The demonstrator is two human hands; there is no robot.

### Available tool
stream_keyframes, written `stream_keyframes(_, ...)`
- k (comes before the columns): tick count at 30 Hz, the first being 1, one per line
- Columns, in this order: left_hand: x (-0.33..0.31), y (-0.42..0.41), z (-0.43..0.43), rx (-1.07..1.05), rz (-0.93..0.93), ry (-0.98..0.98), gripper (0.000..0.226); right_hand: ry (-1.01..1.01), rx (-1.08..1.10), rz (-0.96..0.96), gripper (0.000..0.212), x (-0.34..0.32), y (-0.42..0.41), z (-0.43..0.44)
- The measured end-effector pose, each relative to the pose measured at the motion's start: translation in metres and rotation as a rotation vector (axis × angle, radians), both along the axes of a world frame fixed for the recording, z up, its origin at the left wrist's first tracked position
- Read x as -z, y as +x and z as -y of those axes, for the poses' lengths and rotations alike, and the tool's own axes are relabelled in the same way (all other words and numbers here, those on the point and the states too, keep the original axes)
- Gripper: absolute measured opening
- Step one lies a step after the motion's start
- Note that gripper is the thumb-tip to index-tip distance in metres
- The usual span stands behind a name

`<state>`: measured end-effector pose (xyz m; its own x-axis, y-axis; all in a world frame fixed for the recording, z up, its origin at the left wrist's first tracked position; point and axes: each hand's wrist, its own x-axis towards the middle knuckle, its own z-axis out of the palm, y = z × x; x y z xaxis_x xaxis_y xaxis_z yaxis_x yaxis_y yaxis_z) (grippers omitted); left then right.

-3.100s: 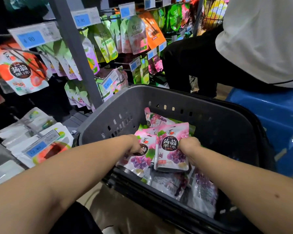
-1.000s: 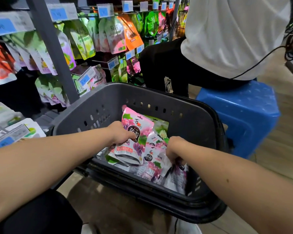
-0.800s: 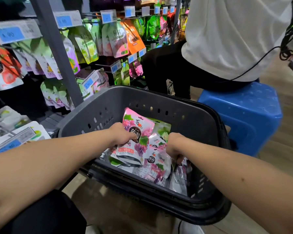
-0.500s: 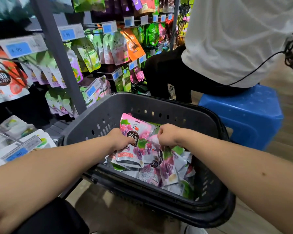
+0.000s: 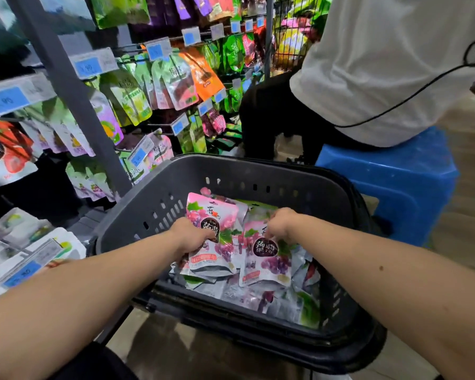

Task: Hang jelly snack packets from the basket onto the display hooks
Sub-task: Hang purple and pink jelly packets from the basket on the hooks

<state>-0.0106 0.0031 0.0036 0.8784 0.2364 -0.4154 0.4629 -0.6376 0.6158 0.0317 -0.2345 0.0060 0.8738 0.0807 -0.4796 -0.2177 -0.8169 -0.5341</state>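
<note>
Left hand (image 5: 188, 237): curled round a pink grape jelly packet (image 5: 217, 250), gripping it about mid-height, low inside the basket.
Right hand (image 5: 279, 224): pinches the top edge of a second grape packet (image 5: 266, 260), front up, just beside the first, with their edges touching or overlapping.
Loose packets (image 5: 258, 296): heaped under both held ones, silver backs and green fronts mixed, covering the basket floor.
Basket (image 5: 231, 174): dark grey with perforated walls, close in front of the body and just beside the rack's grey upright (image 5: 74, 100).
Display hooks (image 5: 162, 124): wire pegs fronted by blue price tags (image 5: 138, 157), to the left of and above the basket; most carry hung packets (image 5: 176, 83). Matching grape hook: cannot tell which.
Step in hand: gathering and squaring packets before the lift to a hook; judged early, with much stock left in the basket.
Doing it well: probably best to turn both packets the same way up, fronts outward, and move the grip so the hang hole is free of fingers; hole itself too small to see.
Risk: slick pouches may slip or drag neighbours from the heap.
Bystander: person in a white shirt (image 5: 381, 64) seated on a blue stool (image 5: 395, 174) just beyond the basket; lift leftward, away from them.
</note>
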Motion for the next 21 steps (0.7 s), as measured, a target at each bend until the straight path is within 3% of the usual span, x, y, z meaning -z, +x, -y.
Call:
stream_keyframes(4,0.004,0.003,-0.001,-0.005,-0.011,-0.007,0.036,-0.192,-0.152,-0.163,0.053,0.000,-0.010,-0.008)
stream_keyframes(7,0.005,0.003,-0.003,-0.005,-0.023,0.002,0.039,-0.331,-0.104,-0.227,0.074,0.006,-0.014,-0.017)
stream_keyframes(12,0.003,0.002,-0.004,-0.020,-0.004,0.006,0.042,-0.438,-0.177,-0.031,0.045,0.027,-0.006,-0.009)
stream_keyframes(14,0.002,0.002,-0.002,-0.020,0.002,-0.008,0.041,-0.256,0.009,0.007,0.049,0.028,-0.006,-0.003)
stream_keyframes(17,0.003,0.003,-0.002,-0.018,-0.003,-0.019,0.040,0.041,0.278,0.042,0.073,0.027,0.000,-0.002)
stream_keyframes(21,0.005,0.003,-0.003,-0.032,0.004,-0.054,0.038,0.152,0.386,0.002,0.051,0.023,-0.003,-0.005)
